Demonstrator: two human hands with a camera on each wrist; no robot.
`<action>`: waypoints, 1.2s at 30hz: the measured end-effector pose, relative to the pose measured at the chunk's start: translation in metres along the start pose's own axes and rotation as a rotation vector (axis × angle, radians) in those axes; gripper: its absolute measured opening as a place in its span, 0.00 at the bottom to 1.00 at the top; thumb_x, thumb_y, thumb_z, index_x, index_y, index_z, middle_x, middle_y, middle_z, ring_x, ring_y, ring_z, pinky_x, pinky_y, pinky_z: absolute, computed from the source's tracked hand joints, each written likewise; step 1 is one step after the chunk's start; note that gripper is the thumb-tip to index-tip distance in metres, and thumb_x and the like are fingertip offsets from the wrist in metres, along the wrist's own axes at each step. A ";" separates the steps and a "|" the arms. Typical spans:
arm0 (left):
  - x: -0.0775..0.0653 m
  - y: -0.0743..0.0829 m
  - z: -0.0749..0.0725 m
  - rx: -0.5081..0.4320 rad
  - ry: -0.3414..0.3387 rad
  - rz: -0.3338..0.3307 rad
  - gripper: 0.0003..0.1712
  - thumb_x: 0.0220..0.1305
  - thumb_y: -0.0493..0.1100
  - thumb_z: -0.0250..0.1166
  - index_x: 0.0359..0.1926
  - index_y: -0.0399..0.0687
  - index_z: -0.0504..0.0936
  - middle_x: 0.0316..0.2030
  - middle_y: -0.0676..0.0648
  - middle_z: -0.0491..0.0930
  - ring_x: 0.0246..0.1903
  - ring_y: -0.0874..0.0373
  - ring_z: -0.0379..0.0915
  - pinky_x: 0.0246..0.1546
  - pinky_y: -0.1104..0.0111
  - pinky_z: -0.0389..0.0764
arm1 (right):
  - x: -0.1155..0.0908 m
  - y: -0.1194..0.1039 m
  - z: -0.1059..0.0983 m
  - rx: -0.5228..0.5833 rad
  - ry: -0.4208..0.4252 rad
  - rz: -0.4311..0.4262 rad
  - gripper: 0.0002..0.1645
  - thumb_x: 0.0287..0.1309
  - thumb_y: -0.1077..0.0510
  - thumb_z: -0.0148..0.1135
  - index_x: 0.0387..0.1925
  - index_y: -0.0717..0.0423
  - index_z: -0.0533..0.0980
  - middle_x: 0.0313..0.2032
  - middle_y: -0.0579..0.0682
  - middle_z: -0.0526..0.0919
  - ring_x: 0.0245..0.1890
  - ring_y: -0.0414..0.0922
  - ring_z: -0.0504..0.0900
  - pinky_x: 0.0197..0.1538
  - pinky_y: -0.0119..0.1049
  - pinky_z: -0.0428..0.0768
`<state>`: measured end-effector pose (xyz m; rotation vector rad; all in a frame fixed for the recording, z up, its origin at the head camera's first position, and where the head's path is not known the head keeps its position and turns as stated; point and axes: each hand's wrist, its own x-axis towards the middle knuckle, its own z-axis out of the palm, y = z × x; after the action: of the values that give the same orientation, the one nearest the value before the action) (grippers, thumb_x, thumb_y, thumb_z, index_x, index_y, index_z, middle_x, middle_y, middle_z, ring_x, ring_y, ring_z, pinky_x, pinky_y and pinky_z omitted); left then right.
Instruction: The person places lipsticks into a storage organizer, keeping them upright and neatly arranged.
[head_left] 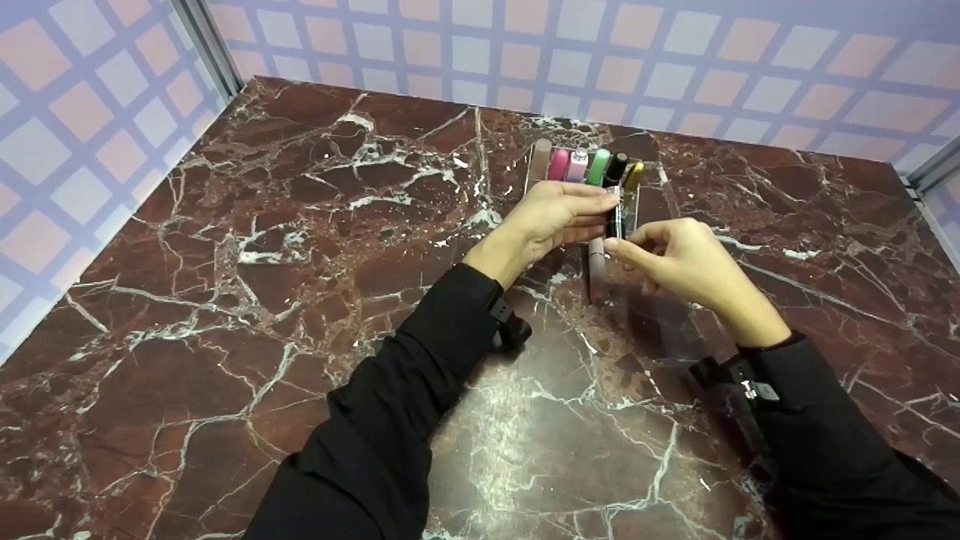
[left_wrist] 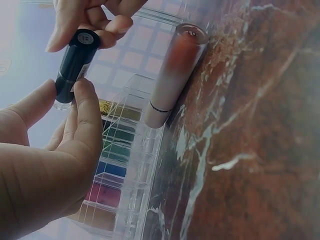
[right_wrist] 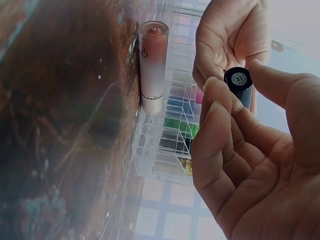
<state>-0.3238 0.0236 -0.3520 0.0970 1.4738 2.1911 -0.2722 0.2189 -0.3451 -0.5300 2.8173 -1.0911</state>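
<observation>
Both hands meet on a small black lipstick tube (head_left: 617, 217) in front of a clear divided organizer (right_wrist: 141, 162). My left hand (head_left: 562, 217) pinches one end between thumb and fingers. The other end, bearing a round label, is between the thumb and fingers of my right hand (head_left: 675, 259). A pinkish-to-white lip gloss tube (left_wrist: 175, 70) lies on the table just before the organizer, apart from both hands. Seen from the head, the left hand hides part of the organizer.
Upright in the organizer stand a brown tube (head_left: 540, 159), a pink one (head_left: 559, 165), a silvery-lilac one (head_left: 577, 166), a green one (head_left: 598, 166), a black one (head_left: 616, 168) and a gold one (head_left: 634, 175). Checkered panels (head_left: 450, 52) border the dark red marbled table (head_left: 225, 375).
</observation>
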 end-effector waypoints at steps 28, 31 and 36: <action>0.010 0.010 0.020 0.223 0.108 0.228 0.23 0.54 0.37 0.68 0.52 0.38 0.76 0.39 0.48 0.81 0.37 0.57 0.80 0.41 0.70 0.81 | 0.012 0.006 -0.004 -0.014 0.090 0.027 0.26 0.55 0.39 0.60 0.43 0.56 0.78 0.31 0.59 0.83 0.23 0.57 0.81 0.14 0.36 0.76; 0.009 0.012 0.023 0.282 0.140 0.267 0.22 0.55 0.38 0.67 0.52 0.40 0.76 0.39 0.48 0.80 0.38 0.57 0.79 0.41 0.70 0.81 | 0.014 0.006 -0.005 -0.029 0.105 0.009 0.24 0.56 0.41 0.61 0.44 0.56 0.78 0.33 0.58 0.84 0.24 0.55 0.82 0.14 0.33 0.75; 0.006 0.014 0.026 0.327 0.154 0.312 0.21 0.57 0.36 0.66 0.52 0.39 0.76 0.41 0.46 0.80 0.40 0.56 0.78 0.42 0.69 0.80 | 0.017 0.005 -0.006 -0.053 0.125 0.024 0.21 0.57 0.45 0.62 0.46 0.54 0.79 0.33 0.55 0.84 0.24 0.55 0.82 0.16 0.33 0.75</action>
<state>-0.3252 0.0444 -0.3295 0.2906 2.0134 2.2098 -0.2904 0.2199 -0.3430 -0.4460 2.9588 -1.0842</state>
